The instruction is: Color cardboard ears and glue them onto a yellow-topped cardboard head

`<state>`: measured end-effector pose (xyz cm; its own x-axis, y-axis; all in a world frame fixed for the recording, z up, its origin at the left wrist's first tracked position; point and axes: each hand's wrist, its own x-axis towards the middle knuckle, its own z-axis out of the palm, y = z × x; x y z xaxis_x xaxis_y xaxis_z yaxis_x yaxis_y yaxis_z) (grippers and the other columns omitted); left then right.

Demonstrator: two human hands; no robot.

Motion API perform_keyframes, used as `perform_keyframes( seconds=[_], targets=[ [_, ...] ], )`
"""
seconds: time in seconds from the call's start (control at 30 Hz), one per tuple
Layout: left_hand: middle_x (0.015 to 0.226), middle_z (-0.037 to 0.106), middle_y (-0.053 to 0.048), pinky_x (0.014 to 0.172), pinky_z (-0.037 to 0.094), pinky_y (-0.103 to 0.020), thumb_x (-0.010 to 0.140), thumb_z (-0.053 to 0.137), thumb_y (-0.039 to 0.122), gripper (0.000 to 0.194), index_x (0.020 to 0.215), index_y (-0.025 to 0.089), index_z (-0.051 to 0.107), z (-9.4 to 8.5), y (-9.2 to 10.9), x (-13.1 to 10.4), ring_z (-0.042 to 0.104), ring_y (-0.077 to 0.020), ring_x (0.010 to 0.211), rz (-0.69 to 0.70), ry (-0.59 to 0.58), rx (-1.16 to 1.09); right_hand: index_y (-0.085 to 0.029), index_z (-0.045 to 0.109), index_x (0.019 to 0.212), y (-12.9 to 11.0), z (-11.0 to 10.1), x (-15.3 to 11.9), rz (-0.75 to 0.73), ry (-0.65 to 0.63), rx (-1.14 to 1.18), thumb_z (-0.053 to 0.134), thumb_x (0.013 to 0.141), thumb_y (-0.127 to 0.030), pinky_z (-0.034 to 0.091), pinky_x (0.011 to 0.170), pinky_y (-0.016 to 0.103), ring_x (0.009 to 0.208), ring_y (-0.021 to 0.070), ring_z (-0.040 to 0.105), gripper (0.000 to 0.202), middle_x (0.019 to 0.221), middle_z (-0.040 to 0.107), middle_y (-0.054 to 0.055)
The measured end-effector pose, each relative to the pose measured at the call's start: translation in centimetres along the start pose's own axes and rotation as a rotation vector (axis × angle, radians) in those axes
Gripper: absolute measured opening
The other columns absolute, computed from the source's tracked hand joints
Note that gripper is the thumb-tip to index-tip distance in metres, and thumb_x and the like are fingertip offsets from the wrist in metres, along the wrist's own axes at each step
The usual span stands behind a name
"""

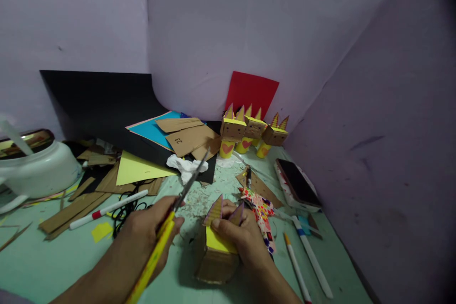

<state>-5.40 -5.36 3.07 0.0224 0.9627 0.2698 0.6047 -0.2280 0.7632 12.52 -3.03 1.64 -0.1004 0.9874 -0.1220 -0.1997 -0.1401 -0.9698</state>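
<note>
My left hand (155, 228) is closed on a bladed tool with a long yellow handle (153, 259). Its narrow dark metal blade (192, 178) points up and away; whether it is scissors or a knife I cannot tell from this side. In my right hand (242, 232) is a small cardboard box head (218, 266) with a yellow paper top. The thumb presses by one of two striped, purple-edged pointed pieces (214, 211) standing on that top. The blade is apart from the box. My right fingers are partly hidden behind the points.
Several horned cardboard figures (232, 130) stand at the back before a red sheet (252, 92). Cardboard scraps (192, 137), crumpled white tissue (187, 166) and black cord (124, 213) lie around. Markers (297, 266) and a phone (298, 183) are at right, a white pot (39, 166) at left.
</note>
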Motion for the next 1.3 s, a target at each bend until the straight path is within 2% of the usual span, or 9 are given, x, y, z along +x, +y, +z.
perform_keyframes(
  seconds=[0.17,0.37,0.53,0.63,0.8,0.87,1.0,1.17,1.3],
  targets=[
    [0.067,0.066,0.002,0.049,0.045,-0.021,0.075,0.056,0.036,0.029,0.1,0.021,0.055,-0.6,0.6,1.4,0.059,-0.0141,0.052,-0.045,-0.1,-0.093,-0.014,0.065,0.041,0.4,0.2,0.3,0.033,0.032,-0.011,0.077,0.043,-0.026,0.036,0.043,0.021,0.049,0.0114,0.049,0.017,0.055,0.058,0.002],
    [0.074,0.068,0.0,0.059,0.049,-0.024,0.069,0.062,0.028,0.033,0.1,0.019,0.054,0.9,2.3,1.2,0.065,-0.0174,0.066,-0.141,-0.289,-0.224,-0.013,0.068,0.054,-0.2,0.6,-0.4,0.048,-0.123,-0.087,0.082,0.045,-0.026,0.044,0.055,0.024,0.06,0.0145,0.055,0.021,0.068,0.062,0.003],
    [0.066,0.062,0.004,0.055,0.047,-0.022,0.063,0.058,0.017,0.036,0.098,0.018,0.054,1.9,2.3,1.6,0.062,-0.0158,0.061,-0.158,-0.257,-0.284,-0.013,0.068,0.061,0.4,0.1,-0.4,0.014,-0.153,-0.113,0.08,0.052,-0.03,0.044,0.06,0.026,0.063,0.0151,0.055,0.022,0.069,0.062,0.003],
    [0.06,0.056,0.005,0.052,0.045,-0.022,0.062,0.058,0.02,0.035,0.096,0.017,0.054,2.2,1.9,1.9,0.059,-0.0145,0.056,-0.171,-0.209,-0.352,-0.013,0.07,0.077,-0.4,-0.7,-0.9,0.06,-0.284,-0.107,0.079,0.056,-0.035,0.042,0.061,0.025,0.065,0.0151,0.055,0.031,0.071,0.063,0.002],
    [0.062,0.055,0.005,0.049,0.044,-0.022,0.058,0.061,0.025,0.035,0.091,0.017,0.054,2.0,1.3,2.2,0.054,-0.0136,0.054,-0.239,-0.045,-0.484,-0.02,0.058,0.119,-1.7,-2.1,-1.8,0.109,-0.536,-0.007,0.087,0.044,-0.021,0.044,0.084,0.033,0.101,0.0259,0.058,0.081,0.104,0.066,0.005],
    [0.064,0.055,0.005,0.048,0.044,-0.022,0.059,0.064,0.025,0.037,0.093,0.016,0.052,1.8,1.2,2.2,0.052,-0.0119,0.052,-0.271,-0.036,-0.567,-0.023,0.05,0.127,-1.4,-2.4,-1.8,0.097,-0.489,-0.014,0.089,0.04,-0.015,0.039,0.095,0.038,0.113,0.0274,0.054,0.096,0.117,0.062,0.007],
    [0.06,0.051,0.009,0.038,0.036,-0.018,0.065,0.067,0.027,0.041,0.099,0.017,0.049,1.6,1.1,2.0,0.043,-0.0066,0.04,-0.321,0.039,-0.716,-0.023,0.045,0.131,-0.4,-2.8,-1.2,0.115,-0.255,0.0,0.09,0.039,-0.017,0.036,0.1,0.042,0.119,0.0295,0.05,0.102,0.129,0.055,0.011],
    [0.057,0.055,0.008,0.038,0.041,-0.018,0.059,0.072,0.025,0.046,0.098,0.017,0.049,2.1,1.2,2.2,0.048,-0.0082,0.041,-0.379,0.161,-0.977,-0.021,0.052,0.124,0.1,-2.6,-0.7,0.029,-0.011,0.21,0.09,0.039,-0.024,0.04,0.097,0.041,0.118,0.0315,0.052,0.093,0.126,0.058,0.012],
    [0.05,0.057,0.006,0.038,0.042,-0.02,0.059,0.072,0.026,0.046,0.098,0.017,0.051,2.6,1.0,2.1,0.05,-0.011,0.04,-0.44,0.12,-1.039,-0.019,0.058,0.119,0.0,-1.6,-0.9,-0.006,-0.043,0.385,0.086,0.049,-0.027,0.047,0.089,0.041,0.104,0.0311,0.062,0.075,0.112,0.068,0.011]
  ],
)
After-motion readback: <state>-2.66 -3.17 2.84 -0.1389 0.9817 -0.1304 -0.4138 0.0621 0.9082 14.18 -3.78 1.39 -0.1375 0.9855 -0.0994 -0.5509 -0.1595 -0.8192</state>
